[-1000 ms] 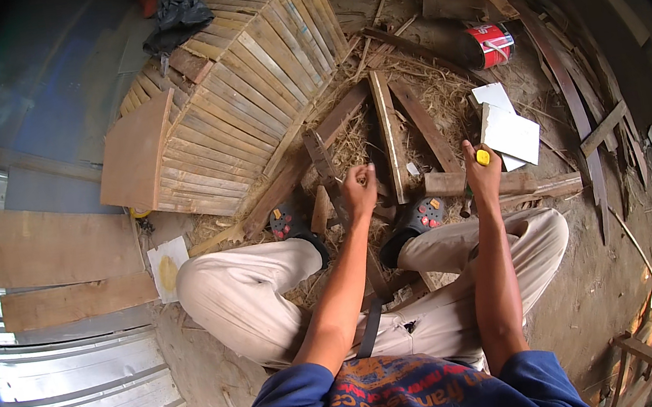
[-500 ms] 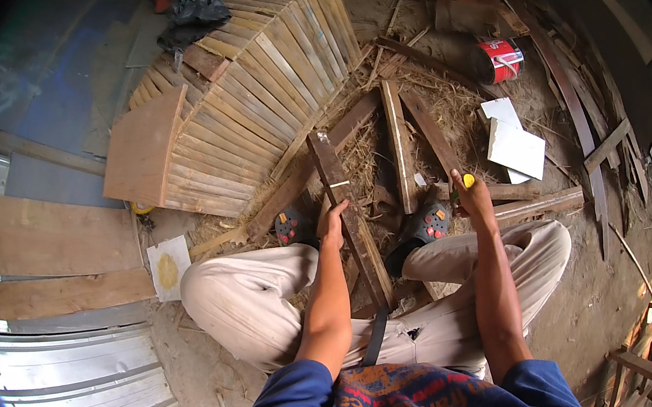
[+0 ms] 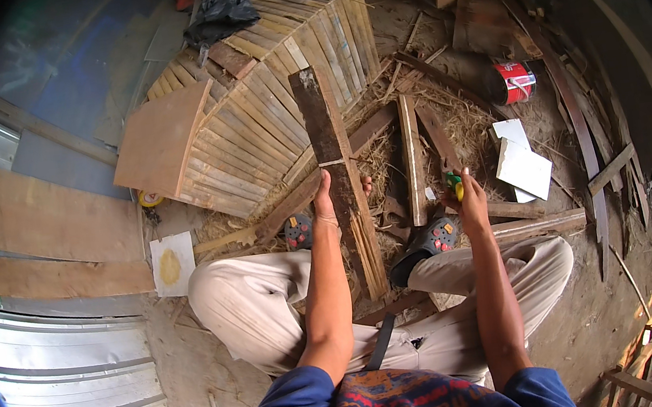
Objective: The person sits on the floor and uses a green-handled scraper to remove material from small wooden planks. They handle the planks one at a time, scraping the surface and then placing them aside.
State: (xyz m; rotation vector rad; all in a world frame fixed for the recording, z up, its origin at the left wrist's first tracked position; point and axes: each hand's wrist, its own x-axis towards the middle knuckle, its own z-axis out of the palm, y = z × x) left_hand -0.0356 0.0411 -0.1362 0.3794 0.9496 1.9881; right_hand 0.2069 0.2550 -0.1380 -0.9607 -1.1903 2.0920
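Note:
My left hand is closed round a dark, weathered wooden beam, thumb on the near side and fingertips showing past its far edge. A pale line crosses the beam just above the thumb, and its lower end looks split and lighter. The beam hangs lengthwise before me, over the ground between my shoes. Off to the right, my right hand grips the green and yellow handle of what looks like a handsaw; its brown blade points away from me. Between the two lies a narrow wooden batten.
A slatted wooden structure stands ahead left, with a black plastic bag on top. A red can and white panels lie at right. Long planks line the right side; corrugated metal sheets cover the left.
My left hand has raised the beam, so it looks larger and its far end now overlaps the slatted structure. My right hand keeps its grip, barely moved. The view has shifted slightly.

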